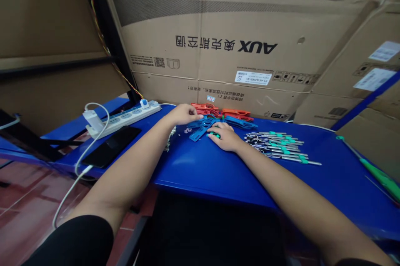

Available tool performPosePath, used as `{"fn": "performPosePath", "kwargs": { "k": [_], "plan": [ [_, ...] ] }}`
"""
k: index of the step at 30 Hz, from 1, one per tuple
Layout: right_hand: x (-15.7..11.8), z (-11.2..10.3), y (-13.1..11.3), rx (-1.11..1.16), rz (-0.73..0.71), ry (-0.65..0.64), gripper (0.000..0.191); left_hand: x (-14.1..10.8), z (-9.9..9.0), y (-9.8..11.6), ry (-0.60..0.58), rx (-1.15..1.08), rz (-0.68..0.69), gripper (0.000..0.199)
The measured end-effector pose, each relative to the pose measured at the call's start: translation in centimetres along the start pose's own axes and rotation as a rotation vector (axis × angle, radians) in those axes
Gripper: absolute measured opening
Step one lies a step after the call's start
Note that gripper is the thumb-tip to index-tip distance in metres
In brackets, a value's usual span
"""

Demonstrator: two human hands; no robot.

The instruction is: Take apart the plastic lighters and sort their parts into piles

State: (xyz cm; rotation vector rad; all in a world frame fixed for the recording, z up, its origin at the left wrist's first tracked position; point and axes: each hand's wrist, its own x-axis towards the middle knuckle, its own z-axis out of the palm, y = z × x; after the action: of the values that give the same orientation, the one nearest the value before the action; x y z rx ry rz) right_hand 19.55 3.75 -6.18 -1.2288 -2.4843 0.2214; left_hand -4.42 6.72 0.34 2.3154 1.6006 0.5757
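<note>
My left hand [186,114] rests at the far side of the blue table [200,170], its fingers closed together beside a pile of red and orange flat plastic pieces [221,112]. My right hand [224,137] lies partly over flat blue plastic pieces [203,126], and a small green-and-metal item [214,134] shows at its thumb. To its right lies a group of several metal rods with teal-green collars [276,145]. Small loose metal parts [170,139] sit near my left wrist.
A white power strip [121,119] with a plugged-in adapter and a black phone [111,146] lie at the table's left, with a white cable. A long green-handled tool [379,178] lies at the right. Cardboard boxes stand behind; red tile floor shows lower left.
</note>
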Motion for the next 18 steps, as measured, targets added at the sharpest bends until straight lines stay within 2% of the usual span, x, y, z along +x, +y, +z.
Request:
{"fn": "performPosePath", "kwargs": {
  "k": [3, 7, 11, 13, 16, 18],
  "plan": [
    [-0.1, 0.2, 0.1, 0.005, -0.002, 0.014, 0.035, -0.1, 1.3, 1.4, -0.115, 0.057, -0.010, 0.048],
    [-0.2, 0.1, 0.2, 0.000, -0.001, 0.044, 0.036, 0.1, 2.3, 2.1, -0.099, 0.142, -0.078, 0.049],
    [0.1, -0.9, 0.0, -0.044, -0.002, 0.099, 0.038, 0.5, 0.9, 0.4, 0.004, 0.180, -0.149, 0.040],
    [0.8, -1.8, -0.4, -0.081, -0.059, 0.089, 0.037, 0.7, 0.0, -1.0, 0.051, 0.201, -0.195, 0.035],
    [2.5, -2.9, -1.3, -0.128, -0.220, -0.010, 0.036, 1.0, -0.5, -2.7, 0.045, 0.224, -0.249, 0.030],
    [3.9, -3.4, -1.8, -0.149, -0.318, -0.099, 0.027, 1.2, -0.3, -3.2, 0.011, 0.233, -0.259, 0.029]
  ]
}}
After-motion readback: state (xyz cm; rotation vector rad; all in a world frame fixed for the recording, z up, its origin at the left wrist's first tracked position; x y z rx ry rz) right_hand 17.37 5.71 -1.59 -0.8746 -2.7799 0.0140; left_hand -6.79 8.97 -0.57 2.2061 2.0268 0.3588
